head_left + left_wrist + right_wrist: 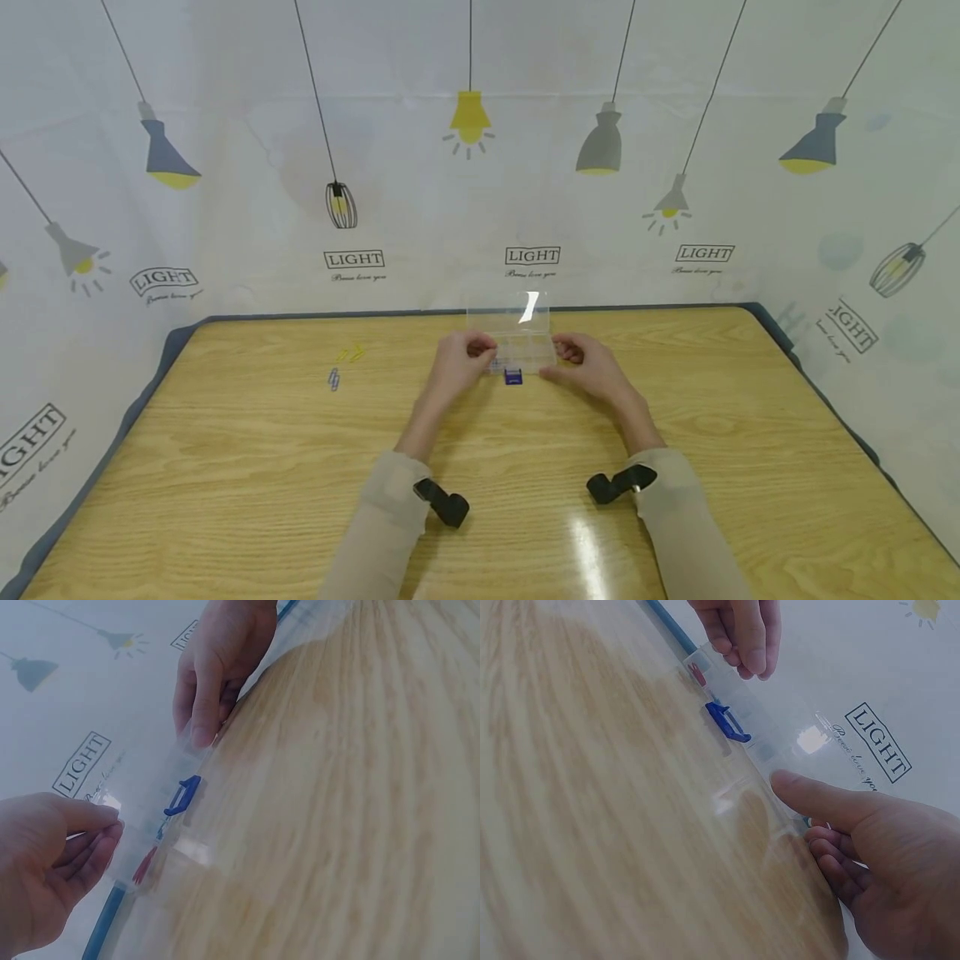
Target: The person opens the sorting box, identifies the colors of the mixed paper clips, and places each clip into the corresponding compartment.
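Observation:
A clear plastic compartment box [531,353] stands near the table's far edge with its transparent lid [495,318] raised at the back. On its front is a blue latch [513,377]. My right hand [592,364] grips the box's right end, thumb at the front and fingers curled at the side. My left hand [459,363] is at the left end, thumb and fingertips together over the box; whether something small is between them cannot be seen. Small red pieces [697,673] lie in an end compartment. Bluish pieces [496,364] show under the left fingertips.
To the left on the wooden table [300,483] lie yellow paper clips [357,353] and blue-white paper clips [333,380]. A cloth backdrop [420,208] with printed lamps rises behind and beside the table.

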